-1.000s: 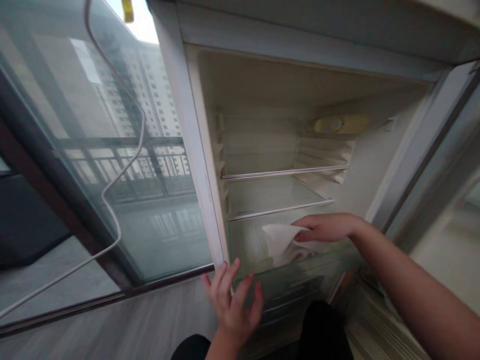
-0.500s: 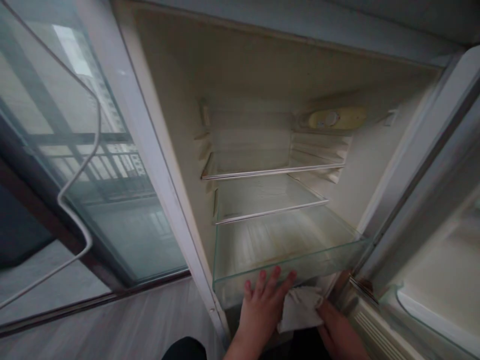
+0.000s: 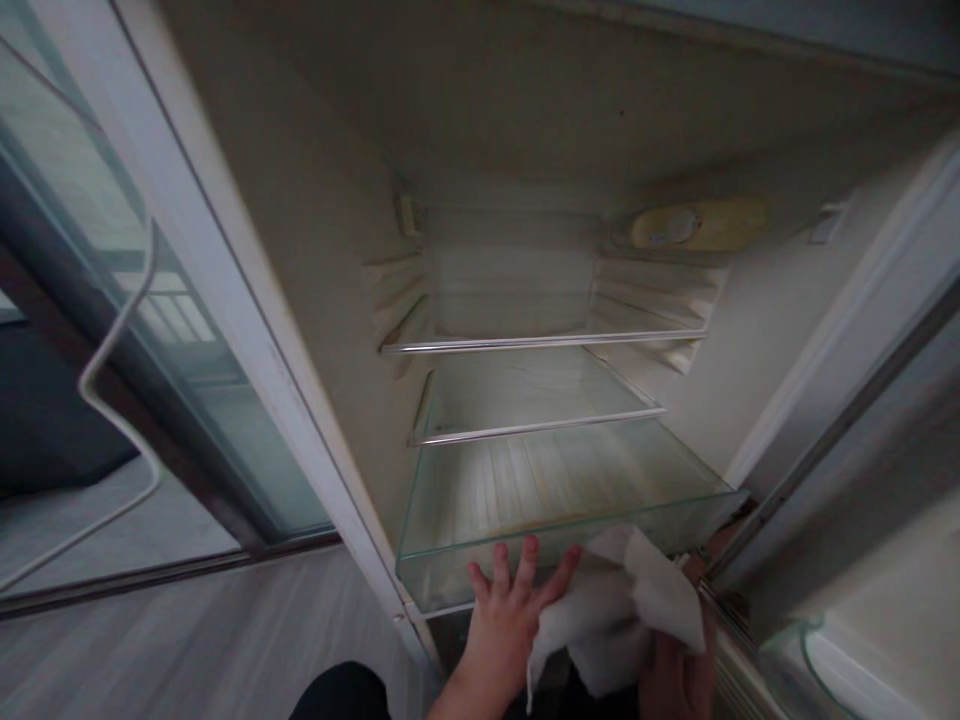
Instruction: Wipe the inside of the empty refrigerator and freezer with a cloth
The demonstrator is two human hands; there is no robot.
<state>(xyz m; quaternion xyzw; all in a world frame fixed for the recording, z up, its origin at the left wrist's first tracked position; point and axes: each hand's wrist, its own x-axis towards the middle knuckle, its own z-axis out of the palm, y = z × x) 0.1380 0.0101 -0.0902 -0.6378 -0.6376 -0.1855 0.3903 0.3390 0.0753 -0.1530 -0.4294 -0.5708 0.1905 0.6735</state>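
My left hand (image 3: 510,610) has its fingers spread against the front of a clear drawer (image 3: 450,575) at the bottom of the refrigerator compartment. To its right, my right hand (image 3: 679,670) grips a whitish cloth (image 3: 637,590), which hangs loosely in front of the drawer's right part. The cloth covers most of the right fingers and a bit of the drawer front. Its left edge comes close to the left thumb; whether they touch I cannot tell.
Above the drawer sit an upper glass shelf (image 3: 547,340) and a lower glass shelf (image 3: 540,425). A yellowish control housing (image 3: 701,225) is on the right inner wall. The open door (image 3: 885,540) stands at right. A white cable (image 3: 124,420) hangs at left before a glass sliding door.
The cloth was bunched between the hands and now hangs more unfolded and higher, with the right hand behind it. The left hand stays at the drawer front. My view has moved closer.
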